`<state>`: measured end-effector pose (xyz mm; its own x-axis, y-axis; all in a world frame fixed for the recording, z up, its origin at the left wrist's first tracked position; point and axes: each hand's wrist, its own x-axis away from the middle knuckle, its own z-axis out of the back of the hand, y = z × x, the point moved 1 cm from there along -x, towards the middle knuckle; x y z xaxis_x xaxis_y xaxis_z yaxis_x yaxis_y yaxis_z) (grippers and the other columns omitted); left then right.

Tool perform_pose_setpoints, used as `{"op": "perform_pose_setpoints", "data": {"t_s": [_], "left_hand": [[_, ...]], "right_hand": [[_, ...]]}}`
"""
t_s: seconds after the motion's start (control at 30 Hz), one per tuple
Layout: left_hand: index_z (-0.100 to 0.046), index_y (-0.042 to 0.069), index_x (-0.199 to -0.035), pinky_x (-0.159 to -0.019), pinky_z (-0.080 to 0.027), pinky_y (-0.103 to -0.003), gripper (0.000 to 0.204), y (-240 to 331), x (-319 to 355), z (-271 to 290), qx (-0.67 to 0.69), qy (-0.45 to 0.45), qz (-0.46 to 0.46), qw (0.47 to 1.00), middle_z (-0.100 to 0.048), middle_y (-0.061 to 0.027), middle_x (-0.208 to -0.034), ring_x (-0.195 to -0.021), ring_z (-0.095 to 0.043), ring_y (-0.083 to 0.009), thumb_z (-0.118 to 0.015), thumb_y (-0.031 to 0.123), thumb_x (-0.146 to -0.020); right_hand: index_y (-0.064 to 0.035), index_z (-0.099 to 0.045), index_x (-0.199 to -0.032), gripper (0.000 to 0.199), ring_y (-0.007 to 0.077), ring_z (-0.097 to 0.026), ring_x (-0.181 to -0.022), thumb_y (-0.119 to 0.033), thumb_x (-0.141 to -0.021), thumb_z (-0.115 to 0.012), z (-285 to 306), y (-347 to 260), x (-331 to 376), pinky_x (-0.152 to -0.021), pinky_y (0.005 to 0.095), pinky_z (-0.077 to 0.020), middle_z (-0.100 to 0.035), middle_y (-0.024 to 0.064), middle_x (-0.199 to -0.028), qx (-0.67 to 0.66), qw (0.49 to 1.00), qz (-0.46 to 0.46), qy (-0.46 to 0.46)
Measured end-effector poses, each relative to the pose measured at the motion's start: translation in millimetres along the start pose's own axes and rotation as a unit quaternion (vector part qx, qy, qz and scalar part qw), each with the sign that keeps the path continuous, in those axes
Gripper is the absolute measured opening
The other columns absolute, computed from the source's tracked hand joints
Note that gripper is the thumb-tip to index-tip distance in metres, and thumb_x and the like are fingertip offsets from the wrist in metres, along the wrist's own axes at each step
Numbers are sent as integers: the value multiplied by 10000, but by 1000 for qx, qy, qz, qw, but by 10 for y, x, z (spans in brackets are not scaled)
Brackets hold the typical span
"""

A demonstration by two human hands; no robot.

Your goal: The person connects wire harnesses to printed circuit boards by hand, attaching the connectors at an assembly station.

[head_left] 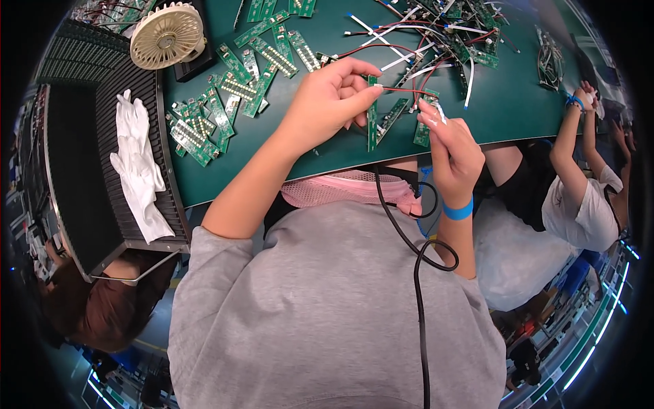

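Observation:
My left hand pinches a narrow green circuit board, held on edge just above the near side of the table. From the top of this board a thin red wire stretches across to the fingertips of my right hand. That hand is closed in a pinch, and a short white strip shows at its fingers. Exactly how the fingers grip the wire is partly hidden. Below and between the hands, another circuit board lies on the table, and one more green board is beside my right fingers.
Loose green boards are spread over the left of the green table. A tangled pile of boards, wires and white ribbon cables lies far right. A cream fan stands far left, near a black rack with white gloves. Another person works at right.

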<state>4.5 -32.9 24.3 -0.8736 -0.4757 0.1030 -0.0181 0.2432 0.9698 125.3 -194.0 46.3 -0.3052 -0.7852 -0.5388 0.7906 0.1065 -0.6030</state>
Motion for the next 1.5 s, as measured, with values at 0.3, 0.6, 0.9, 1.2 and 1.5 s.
{"op": "perform_pose_setpoints", "data": {"t_s": [0.3, 0.6, 0.9, 1.2, 1.5], "left_hand": [[-530, -6, -996, -403, -358, -170, 230, 10, 0, 18, -11, 9, 0, 1000, -528, -1, -667, -516, -535, -51, -591, 104, -804], [-528, -16, -1006, -400, -350, -162, 229, 30, -1, 19, -14, 8, 1, 1000, -520, 0, -659, -511, -527, -48, -582, 83, -807], [-524, -26, -1007, -413, -353, -158, 233, 7, -32, 25, -5, 21, 13, 1000, -521, -4, -656, -493, -509, -49, -583, 86, -812], [-532, -21, -997, -417, -348, -156, 221, 33, -18, 30, -11, 29, 10, 999, -519, 3, -647, -487, -505, -48, -587, 81, -809], [-529, -27, -997, -421, -351, -154, 224, 36, -21, 31, 2, 18, 3, 1000, -517, 4, -647, -489, -505, -47, -585, 81, -810]], "right_hand": [[10, -477, -1162, 367, 161, -478, -517, -123, -825, -418, 210, 143, 372, -511, 270, -394, -596, 168, -808, -561, 777, -285, -16], [63, -350, -1256, 496, 139, -469, -543, -112, -792, -352, 734, 718, 883, -504, 249, -335, -620, 133, -952, -712, 540, -438, 97], [99, -226, -1295, 549, 177, -554, -707, -165, -828, -341, 908, 748, 695, -575, 264, -419, -331, 232, -1329, -718, 495, -483, 80], [85, -101, -1325, 627, 185, -559, -718, -223, -859, -384, 1097, 850, 786, -613, 265, -422, -179, 234, -1395, -736, 459, -477, 142], [44, -294, -1267, 476, 242, -599, -759, -171, -851, -380, 1003, 1029, 1380, -631, 269, -483, -449, 244, -1224, -463, 609, -605, 222]]}}
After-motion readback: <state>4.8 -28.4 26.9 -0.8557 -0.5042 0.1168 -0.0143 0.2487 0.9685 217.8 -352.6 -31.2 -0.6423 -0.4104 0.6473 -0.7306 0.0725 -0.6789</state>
